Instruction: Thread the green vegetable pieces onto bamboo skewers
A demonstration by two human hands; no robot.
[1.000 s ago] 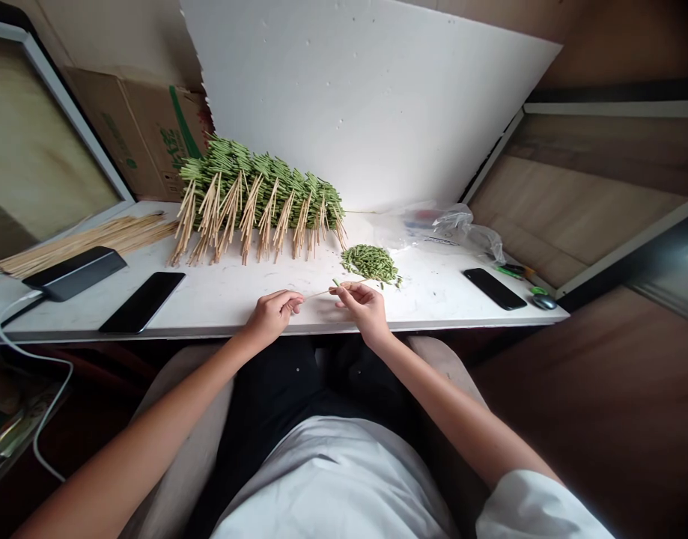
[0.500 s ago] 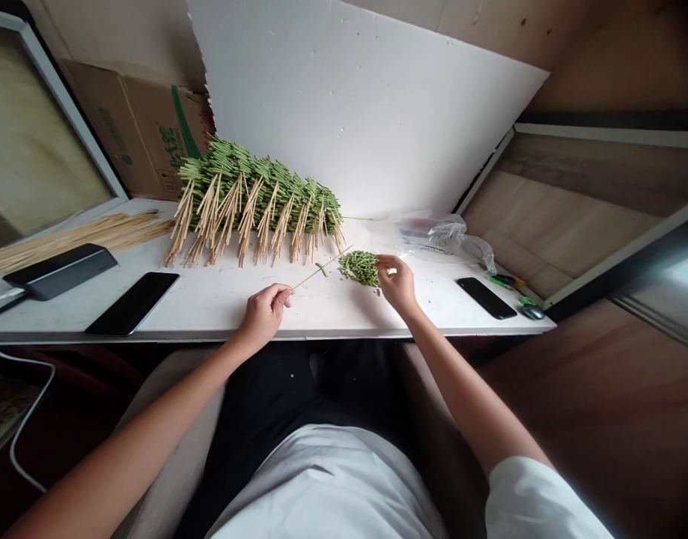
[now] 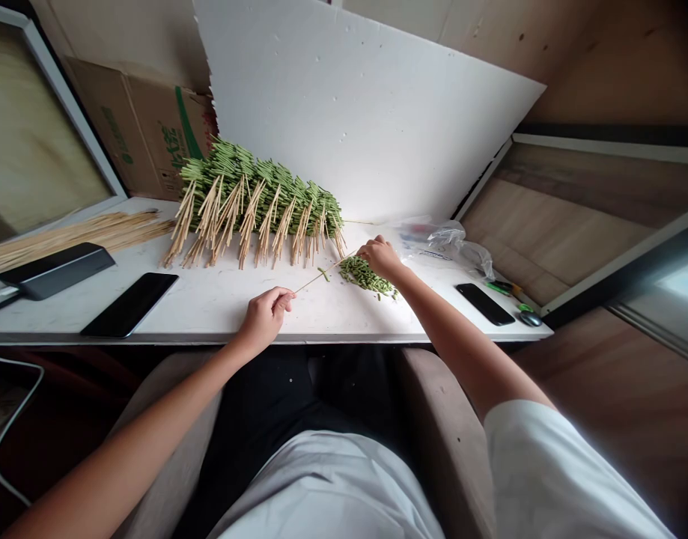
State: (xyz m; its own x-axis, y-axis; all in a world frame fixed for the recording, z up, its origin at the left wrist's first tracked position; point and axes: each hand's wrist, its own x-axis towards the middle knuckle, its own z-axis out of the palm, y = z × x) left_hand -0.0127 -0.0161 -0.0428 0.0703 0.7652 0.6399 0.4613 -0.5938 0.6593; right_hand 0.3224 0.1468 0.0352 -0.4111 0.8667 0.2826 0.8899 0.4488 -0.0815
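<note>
Fingers (image 3: 281, 303) of left hand (image 3: 261, 319) curled tight on near end of stick (image 3: 308, 284), with green bit (image 3: 323, 275) along it. Right hand (image 3: 382, 256) bent down by far end, above pile (image 3: 366, 275); can't tell if pinching anything. Stick probably light, stiff, easy to snap: best to hold near the end. Bit probably light, a bit soft: best to pinch gently by the sides.

A single camera, worn on the person's head, looks forward and down from the seat side of the counter (image 3: 209, 307). The front edge crosses just below mid-picture; the front right corner falls inside the frame, while the left end runs out of it. Nearest the lens, the shirt (image 3: 332, 486) fills the bottom. Farther off, the white board (image 3: 371, 112) rises behind the back edge.
</note>
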